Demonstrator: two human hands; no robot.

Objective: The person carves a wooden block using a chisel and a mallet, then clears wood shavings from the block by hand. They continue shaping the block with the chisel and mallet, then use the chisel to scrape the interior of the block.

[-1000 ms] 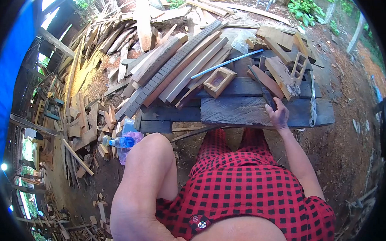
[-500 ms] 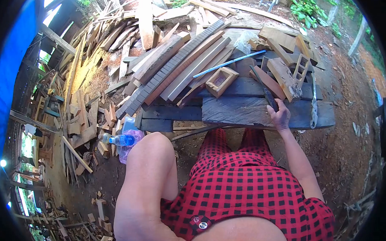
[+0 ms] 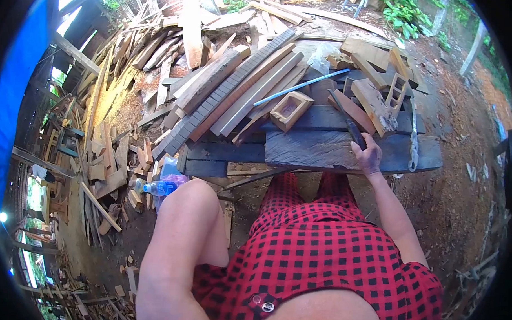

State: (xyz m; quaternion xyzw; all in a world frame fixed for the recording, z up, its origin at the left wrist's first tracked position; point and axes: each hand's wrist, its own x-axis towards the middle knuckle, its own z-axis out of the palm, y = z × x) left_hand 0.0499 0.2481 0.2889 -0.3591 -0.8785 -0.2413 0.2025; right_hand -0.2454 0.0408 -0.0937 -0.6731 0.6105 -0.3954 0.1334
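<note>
So the right hand (image 3: 369,157) has its fingers wrapped round a long, slim, dark-handled tool (image 3: 347,119) angled toward 11 o'clock over the weathered grey wooden bench (image 3: 307,147), hollowed tan wooden block (image 3: 291,110) at 10 o'clock, left hand's out of view so can't tell its grip.

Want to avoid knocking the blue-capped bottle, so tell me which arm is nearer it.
Left. The left arm has its bent elbow just beside the blue-capped bottle in this view; the right arm is farther off, reaching to the bench.
</note>
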